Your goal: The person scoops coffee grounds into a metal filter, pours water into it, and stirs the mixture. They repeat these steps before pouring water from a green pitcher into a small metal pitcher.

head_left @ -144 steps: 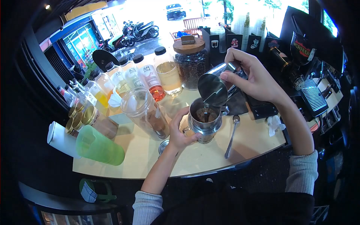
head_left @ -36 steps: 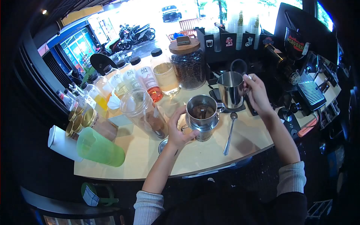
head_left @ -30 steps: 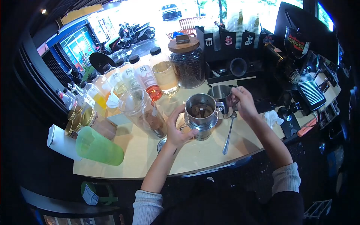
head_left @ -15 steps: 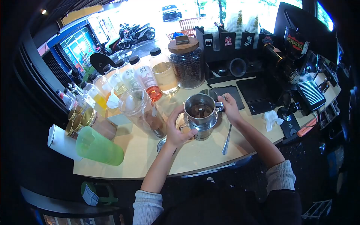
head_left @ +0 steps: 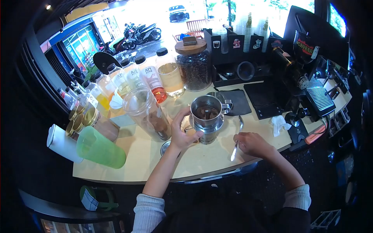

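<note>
A metal cup [head_left: 207,110] with dark brown contents sits on a metal dripper, which rests on a glass [head_left: 210,137]. My left hand [head_left: 183,131] curves round the left side of this stack, fingers and thumb against it. To the right, my right hand [head_left: 251,143] pinches the middle of a long metal spoon [head_left: 234,152] near the tabletop. A small round metal lid [head_left: 165,148] lies left of the glass, partly behind my left wrist. Behind the left hand stands a tall clear plastic container [head_left: 144,112] with brown contents.
Bottles [head_left: 150,75], a jar of dark beans [head_left: 193,66] and golden-lidded jars [head_left: 101,122] line the counter [head_left: 136,165]. A green pitcher [head_left: 101,147] stands at left. Dark mats [head_left: 235,101], a crumpled tissue [head_left: 279,125] and a grinder [head_left: 289,64] are at right.
My right hand has let go of the metal cup's handle, moved down toward me and taken hold of the spoon. My left hand has stayed at the stack.
</note>
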The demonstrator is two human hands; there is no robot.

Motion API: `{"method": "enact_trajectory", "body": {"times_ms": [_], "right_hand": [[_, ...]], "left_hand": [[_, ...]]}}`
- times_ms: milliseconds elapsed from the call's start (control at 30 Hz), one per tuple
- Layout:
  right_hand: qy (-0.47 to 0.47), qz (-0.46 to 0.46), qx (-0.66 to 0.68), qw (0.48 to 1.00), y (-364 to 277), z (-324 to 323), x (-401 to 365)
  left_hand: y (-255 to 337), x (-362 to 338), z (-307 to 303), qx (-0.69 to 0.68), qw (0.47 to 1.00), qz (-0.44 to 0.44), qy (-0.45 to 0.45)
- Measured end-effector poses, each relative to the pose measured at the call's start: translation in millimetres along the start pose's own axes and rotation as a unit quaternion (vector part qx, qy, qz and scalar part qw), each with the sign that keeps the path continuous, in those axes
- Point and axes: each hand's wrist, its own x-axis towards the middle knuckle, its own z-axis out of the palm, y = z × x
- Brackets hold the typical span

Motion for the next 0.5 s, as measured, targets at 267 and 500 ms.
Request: {"method": "enact_trajectory", "body": {"times_ms": [267, 500], "right_hand": [[0.214, 0.028, 0.163, 0.963, 9, -29, -21], [0.369, -0.006, 0.334, 0.868, -43, -103, -21]], "left_hand": [[3, -2, -4, 0.010, 0.999, -0.024, -0.028], [4, 1, 0, 0.000, 1.000, -0.004, -0.005]]}}
